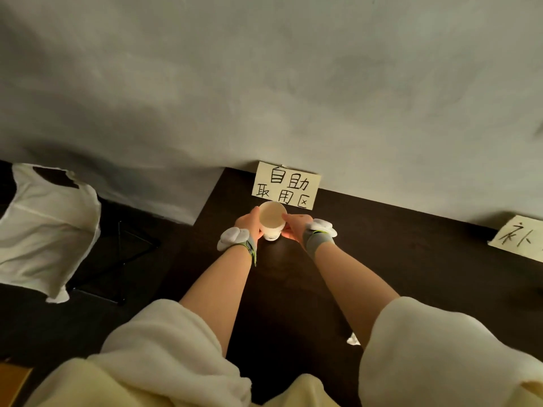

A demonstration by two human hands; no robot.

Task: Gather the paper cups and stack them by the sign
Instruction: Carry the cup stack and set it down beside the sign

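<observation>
Head view, looking down: dark tabletop [382,259] against grey wall. Handwritten paper sign [286,185] leans on wall. Just in front of sign, white paper cup stack [271,220] stands upright, open mouth up, base on tabletop. Left hand [248,224] and right hand [295,227] grasp stack from either side. Second sign [520,237] far right. White bag [44,227] left, off tabletop.

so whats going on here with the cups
A person has both hands around a white paper cup, or a stack of them, the left hand and right hand gripping its sides. It stands upright on the dark table, right in front of the handwritten sign propped against the wall. A second sign sits at the far right.
</observation>
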